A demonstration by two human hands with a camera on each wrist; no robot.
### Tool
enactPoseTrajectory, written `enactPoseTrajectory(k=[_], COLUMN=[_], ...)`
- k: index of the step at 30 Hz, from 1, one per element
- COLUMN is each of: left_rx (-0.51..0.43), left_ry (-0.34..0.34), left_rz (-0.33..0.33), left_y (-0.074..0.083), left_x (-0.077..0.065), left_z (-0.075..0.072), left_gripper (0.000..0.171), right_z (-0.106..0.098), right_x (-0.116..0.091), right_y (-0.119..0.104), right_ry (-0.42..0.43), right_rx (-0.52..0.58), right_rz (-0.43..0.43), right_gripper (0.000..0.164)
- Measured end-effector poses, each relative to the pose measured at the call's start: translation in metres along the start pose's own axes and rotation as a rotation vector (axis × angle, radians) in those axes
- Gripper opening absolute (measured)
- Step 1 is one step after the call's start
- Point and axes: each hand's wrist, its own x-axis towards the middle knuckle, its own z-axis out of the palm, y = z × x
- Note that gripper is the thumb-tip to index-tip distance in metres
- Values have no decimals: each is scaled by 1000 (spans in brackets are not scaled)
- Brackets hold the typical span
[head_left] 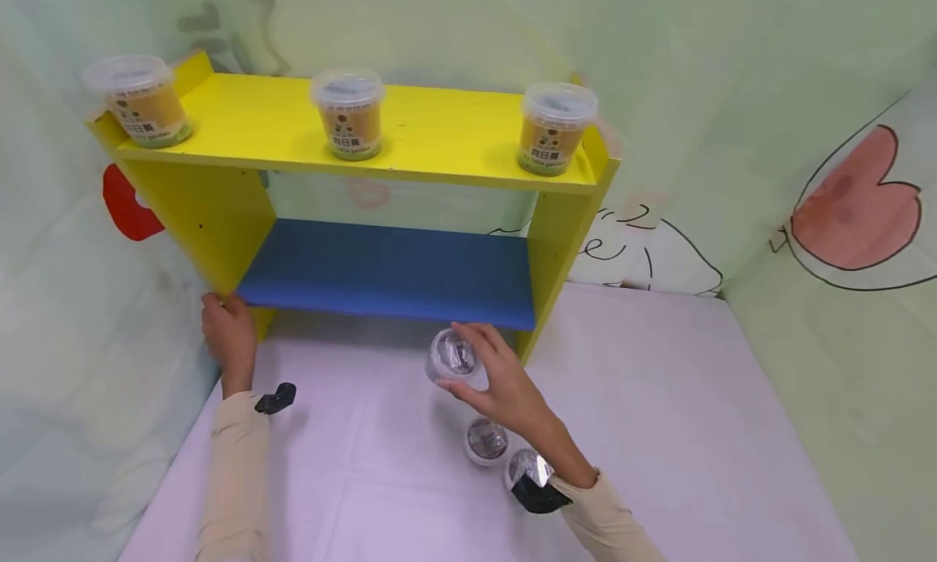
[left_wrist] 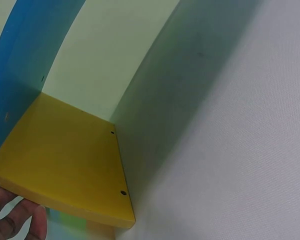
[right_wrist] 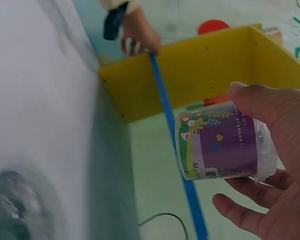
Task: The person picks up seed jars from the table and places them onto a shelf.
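Observation:
My right hand [head_left: 505, 387] holds a small clear plastic cup [head_left: 452, 356] just in front of the blue lower board [head_left: 395, 269]. Seen from the right wrist, the cup [right_wrist: 217, 142] is tipped on its side and wears a purple printed label, with the thumb and fingers near its lidded end. At the far left, my left hand [head_left: 230, 334] grips the front edge of the yellow side panel [left_wrist: 70, 160] of a small shelf, where the blue board meets it. Below the right hand, two more lidded cups, one nearer the shelf [head_left: 486, 440] and one by the wrist [head_left: 529, 468], stand on the table.
On the yellow top board [head_left: 446, 127] stand three lidded cups with orange labels, at left [head_left: 146, 111], middle [head_left: 351, 123] and right [head_left: 552, 135]. A white cloth [head_left: 659, 416] covers the table. Printed pale curtains [head_left: 732, 98] hang behind and beside the shelf.

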Motion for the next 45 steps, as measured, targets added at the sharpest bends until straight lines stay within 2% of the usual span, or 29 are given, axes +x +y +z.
enactPoseTrajectory(k=[9, 18, 25, 36, 45], left_rx=[16, 20, 12, 9, 19], left_ry=[4, -14, 9, 24, -8], left_rz=[8, -20, 1, -6, -40], left_y=[-2, -4, -2, -2, -1], left_x=[-2, -1, -7, -4, -3], left_z=[1, 2, 0, 1, 2], left_gripper=[51, 52, 51, 51, 53], right_z=[-35, -52, -63, -72, -75], right_x=[17, 23, 26, 30, 39], right_y=[12, 27, 32, 35, 35], right_ry=[111, 165, 168, 128, 112], right_rx=[45, 77, 69, 85, -5], right_rz=[72, 108, 125, 149, 117], right_gripper=[74, 73, 73, 75, 71])
